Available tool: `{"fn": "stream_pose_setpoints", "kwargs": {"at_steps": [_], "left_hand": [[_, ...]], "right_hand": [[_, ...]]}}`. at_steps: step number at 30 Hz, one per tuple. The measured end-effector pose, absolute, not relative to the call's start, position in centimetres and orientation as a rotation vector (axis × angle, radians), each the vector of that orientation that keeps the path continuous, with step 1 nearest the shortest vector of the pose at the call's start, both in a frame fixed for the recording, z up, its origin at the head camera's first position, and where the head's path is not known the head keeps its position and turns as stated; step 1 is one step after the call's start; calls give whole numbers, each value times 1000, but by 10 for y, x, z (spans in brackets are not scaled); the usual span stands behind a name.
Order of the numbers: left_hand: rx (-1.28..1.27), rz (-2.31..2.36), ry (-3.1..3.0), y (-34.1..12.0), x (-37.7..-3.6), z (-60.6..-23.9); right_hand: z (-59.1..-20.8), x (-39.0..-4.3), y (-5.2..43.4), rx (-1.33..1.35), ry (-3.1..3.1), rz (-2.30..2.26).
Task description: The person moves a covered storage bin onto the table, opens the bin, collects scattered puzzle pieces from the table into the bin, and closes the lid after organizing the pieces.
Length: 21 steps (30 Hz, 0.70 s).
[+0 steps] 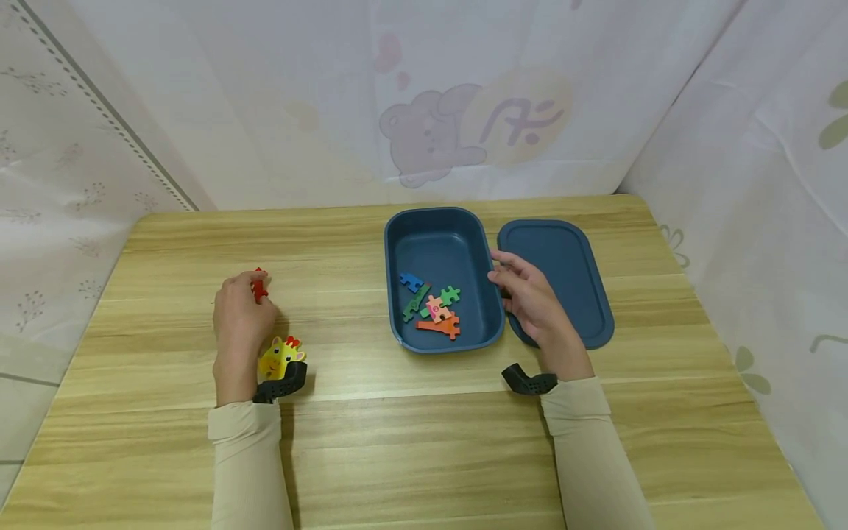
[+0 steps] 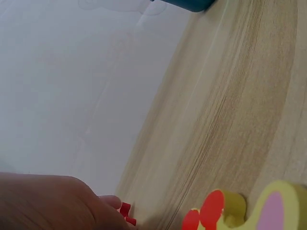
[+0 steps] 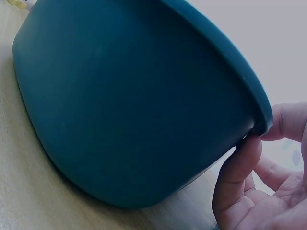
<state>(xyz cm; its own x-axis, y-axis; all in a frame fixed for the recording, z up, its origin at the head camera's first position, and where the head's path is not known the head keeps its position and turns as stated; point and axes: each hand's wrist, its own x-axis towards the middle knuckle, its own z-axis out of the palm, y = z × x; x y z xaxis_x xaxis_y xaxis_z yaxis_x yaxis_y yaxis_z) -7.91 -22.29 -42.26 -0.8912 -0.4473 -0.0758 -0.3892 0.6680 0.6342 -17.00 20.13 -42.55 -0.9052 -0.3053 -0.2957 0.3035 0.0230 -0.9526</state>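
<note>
My left hand (image 1: 240, 313) lies on the wooden table left of centre and pinches a small red puzzle piece (image 1: 259, 285), whose tip shows beside my fingers (image 2: 125, 212) in the left wrist view. A yellow giraffe-head piece (image 1: 280, 355) with red horns (image 2: 206, 215) lies by my left wrist. My right hand (image 1: 528, 298) rests against the right rim of a dark blue box (image 1: 478, 243), with its fingers (image 3: 240, 167) curled loosely at the rim (image 3: 259, 117). Inside the box lie several coloured puzzle pieces (image 1: 433, 305).
The box's dark blue lid (image 1: 563, 272) lies flat to the right of the box, partly under my right hand. White curtains (image 1: 424, 96) close off the table at the back and on both sides. Bare wood (image 1: 424, 442) fills the front.
</note>
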Motion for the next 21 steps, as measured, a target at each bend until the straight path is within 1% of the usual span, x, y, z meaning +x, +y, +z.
{"fn": "stream_pose_setpoints", "kwargs": {"at_steps": [21], "left_hand": [[698,-1098,-2748,-224,-80,-424]], "right_hand": [[-424,-170,201,2,1892,-1921]]}}
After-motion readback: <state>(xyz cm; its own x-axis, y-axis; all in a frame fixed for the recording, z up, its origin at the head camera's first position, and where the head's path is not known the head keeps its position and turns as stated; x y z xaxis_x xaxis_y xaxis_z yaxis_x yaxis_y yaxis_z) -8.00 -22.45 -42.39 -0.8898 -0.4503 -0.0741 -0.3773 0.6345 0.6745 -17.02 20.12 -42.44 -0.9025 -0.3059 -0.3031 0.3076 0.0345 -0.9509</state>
